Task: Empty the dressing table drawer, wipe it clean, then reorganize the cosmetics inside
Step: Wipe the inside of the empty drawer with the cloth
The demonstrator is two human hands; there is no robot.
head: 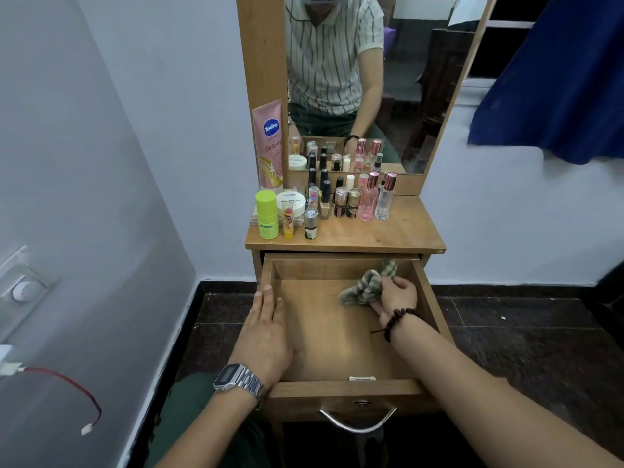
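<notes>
My dressing table [398, 231] stands against the white wall, its mirror [371, 96] rising from the back of the top. Below the top, the drawer [341, 388] is pulled well out toward me, metal handle [358, 423] at the front. Inside it there is only bare wooden floor and the cloth [366, 287], a bunched green striped rag lying toward the back right corner.

My right hand [395, 298] is down inside the drawer, fingers curled around the cloth and gripping it against the drawer floor; a dark bead bracelet [400, 320] sits on that wrist. My left hand [266, 332] lies flat and spread, fingers straight, resting on the drawer's left side wall with the fingertips pointing to the back; a steel watch [236, 378] is on that wrist.

All the cosmetics stand on the tabletop, crowded to the left and back. A tall pink lotion tube [270, 146] leans upright against the mirror frame. In front of it are a lime-green stick [266, 214], a round white nail polish jar [291, 202] and a small yellow lip balm [288, 222]. To the right come dark-capped bottles, then two slim perfume bottles [377, 197] with pink caps, one pink, one clear.
</notes>
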